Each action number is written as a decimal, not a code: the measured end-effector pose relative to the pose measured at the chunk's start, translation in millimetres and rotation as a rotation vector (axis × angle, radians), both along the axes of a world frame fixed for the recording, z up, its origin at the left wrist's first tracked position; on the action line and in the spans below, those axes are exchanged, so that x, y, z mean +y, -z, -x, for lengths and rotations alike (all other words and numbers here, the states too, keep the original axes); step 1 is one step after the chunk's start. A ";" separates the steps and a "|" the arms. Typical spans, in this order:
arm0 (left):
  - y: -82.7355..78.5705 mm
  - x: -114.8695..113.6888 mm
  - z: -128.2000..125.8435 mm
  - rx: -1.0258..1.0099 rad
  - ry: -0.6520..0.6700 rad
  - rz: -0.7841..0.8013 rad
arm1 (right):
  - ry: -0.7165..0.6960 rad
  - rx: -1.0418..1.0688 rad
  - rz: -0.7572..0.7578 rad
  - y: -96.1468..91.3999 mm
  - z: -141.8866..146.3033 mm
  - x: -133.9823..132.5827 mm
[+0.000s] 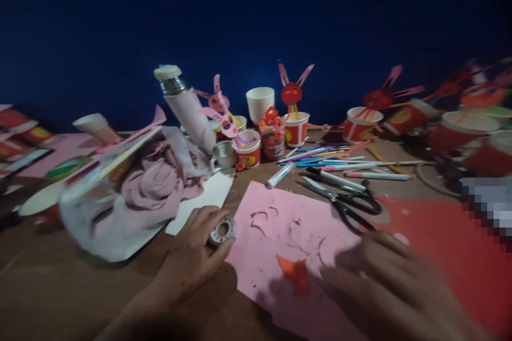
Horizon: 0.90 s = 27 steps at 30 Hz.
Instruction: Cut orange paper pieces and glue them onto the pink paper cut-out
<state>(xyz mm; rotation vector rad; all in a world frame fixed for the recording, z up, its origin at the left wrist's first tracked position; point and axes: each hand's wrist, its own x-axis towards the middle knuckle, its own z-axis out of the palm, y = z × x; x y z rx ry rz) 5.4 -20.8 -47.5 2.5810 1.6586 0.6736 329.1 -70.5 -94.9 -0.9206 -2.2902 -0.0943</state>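
Note:
My left hand (200,242) is closed, with a small grey-white ring that looks like a tape roll (222,231) between thumb and fingers. My right hand (384,277), smeared by motion, hovers at the right edge of the pink paper (276,213); whether anything is in its fingers I cannot make out. A torn-looking orange paper piece (295,274) lies on the pink paper between both hands, among dark marks and cut lines. Just beyond my right hand rest black-handled scissors (348,202). Red paper (452,256) lies under and beside that hand.
Behind the paper lie several pens and coloured sticks (320,162) and a glue stick (280,174). Red cups with paper rabbits (295,125) line the back, near stacked cups (260,101). A thermos (188,109) leans beside a plastic bag with pink cloth (156,181) at left.

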 end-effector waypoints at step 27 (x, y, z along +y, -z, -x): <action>-42.0 111.8 -103.1 -0.051 0.071 0.355 | 0.444 0.037 0.260 -72.5 -3.3 68.9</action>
